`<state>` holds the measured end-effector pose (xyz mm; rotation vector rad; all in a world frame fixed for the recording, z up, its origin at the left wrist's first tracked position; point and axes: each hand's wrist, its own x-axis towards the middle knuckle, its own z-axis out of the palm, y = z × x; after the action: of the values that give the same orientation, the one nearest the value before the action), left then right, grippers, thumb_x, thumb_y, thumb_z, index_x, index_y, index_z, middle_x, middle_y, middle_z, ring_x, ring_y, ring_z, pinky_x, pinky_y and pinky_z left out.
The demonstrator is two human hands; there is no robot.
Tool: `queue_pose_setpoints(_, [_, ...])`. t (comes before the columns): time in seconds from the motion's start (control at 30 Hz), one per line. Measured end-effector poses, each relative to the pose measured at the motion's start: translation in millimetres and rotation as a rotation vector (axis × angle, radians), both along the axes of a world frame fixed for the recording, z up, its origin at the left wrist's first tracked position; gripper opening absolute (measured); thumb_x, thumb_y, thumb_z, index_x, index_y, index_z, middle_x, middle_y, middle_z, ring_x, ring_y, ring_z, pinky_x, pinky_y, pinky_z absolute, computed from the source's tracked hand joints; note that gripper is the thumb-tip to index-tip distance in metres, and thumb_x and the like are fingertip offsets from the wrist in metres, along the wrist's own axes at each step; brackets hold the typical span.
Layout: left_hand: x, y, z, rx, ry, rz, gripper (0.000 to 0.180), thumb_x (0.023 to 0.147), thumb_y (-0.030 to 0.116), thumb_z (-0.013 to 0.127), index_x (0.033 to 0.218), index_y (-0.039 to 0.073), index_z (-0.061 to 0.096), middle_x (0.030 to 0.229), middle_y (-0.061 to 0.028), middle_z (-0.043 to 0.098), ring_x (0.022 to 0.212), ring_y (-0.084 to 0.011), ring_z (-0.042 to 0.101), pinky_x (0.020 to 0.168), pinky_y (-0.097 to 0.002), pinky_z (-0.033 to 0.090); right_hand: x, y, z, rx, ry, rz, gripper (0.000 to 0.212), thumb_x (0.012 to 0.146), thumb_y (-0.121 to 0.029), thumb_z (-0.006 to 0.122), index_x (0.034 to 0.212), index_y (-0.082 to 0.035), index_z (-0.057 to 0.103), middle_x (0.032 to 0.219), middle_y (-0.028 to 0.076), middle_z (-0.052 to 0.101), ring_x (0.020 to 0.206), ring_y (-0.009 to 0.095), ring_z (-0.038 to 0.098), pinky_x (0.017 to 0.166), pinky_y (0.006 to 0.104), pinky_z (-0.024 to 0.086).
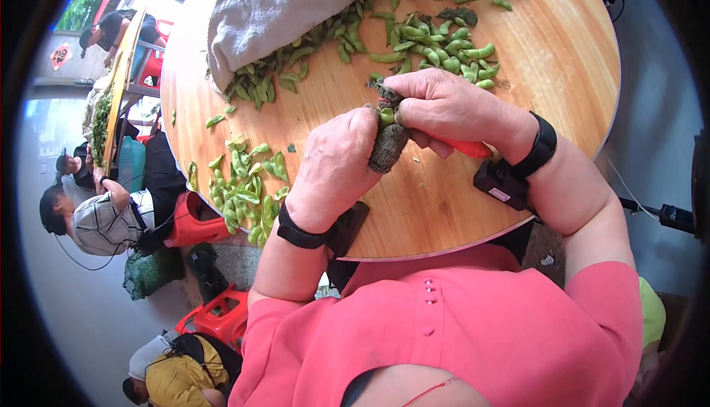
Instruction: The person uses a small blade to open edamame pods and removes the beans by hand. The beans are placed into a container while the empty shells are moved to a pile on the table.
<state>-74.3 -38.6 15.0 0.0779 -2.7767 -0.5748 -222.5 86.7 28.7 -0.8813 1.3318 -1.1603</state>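
Above the round wooden table, both my hands meet with bent fingers around a green soybean pod. My left hand pinches it from the left. From the right, my right hand grips it too. Dark, knitted-looking coverings show at the fingertips, hiding most of the pod. A red-orange object sticks out under my right hand; its kind is hidden. Beyond my hands lies a pile of plump pods. Opened-looking, flattened pods are heaped at the table's left edge.
A grey cloth covers part of a larger pod heap at the far side of the wooden table. Black bands with small boxes sit on both my wrists. Red stools and several other people are to the left.
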Motion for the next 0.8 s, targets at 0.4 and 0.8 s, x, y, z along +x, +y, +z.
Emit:
queue_pose_setpoints(0.4, [-2.7, -2.8, -6.0, 0.045, -0.022, 0.027, 0.022, 0.07, 0.013, 0.067, 0.085, 0.004, 0.054, 0.069, -0.0171, 0.055, 0.067, -0.0379, 0.057, 0.058, -0.0415, 0.045, -1.7, -8.9, -16.2, 0.115, -0.254, -0.038, 0.013, 0.084, -0.015, 0.046, 0.077, -0.006, 0.052, 0.058, 0.003, 0.053, 0.038, 0.01, 0.049, 0.035, 0.0233, 0.041])
queue_pose_setpoints(0.8, [1.0, -13.1, -4.7, 1.47, -0.325, 0.103, 0.017, 0.091, 0.018, 0.051, 0.092, 0.003, 0.06, 0.071, 0.0006, 0.055, 0.057, -0.0078, 0.047, 0.05, -0.0216, 0.035, 2.0, -3.2, -3.4, 0.041, -0.045, -0.089, 0.015, 0.087, -0.012, 0.043, 0.082, -0.007, 0.056, 0.061, 0.001, 0.054, 0.041, 0.006, 0.047, 0.035, 0.0198, 0.038])
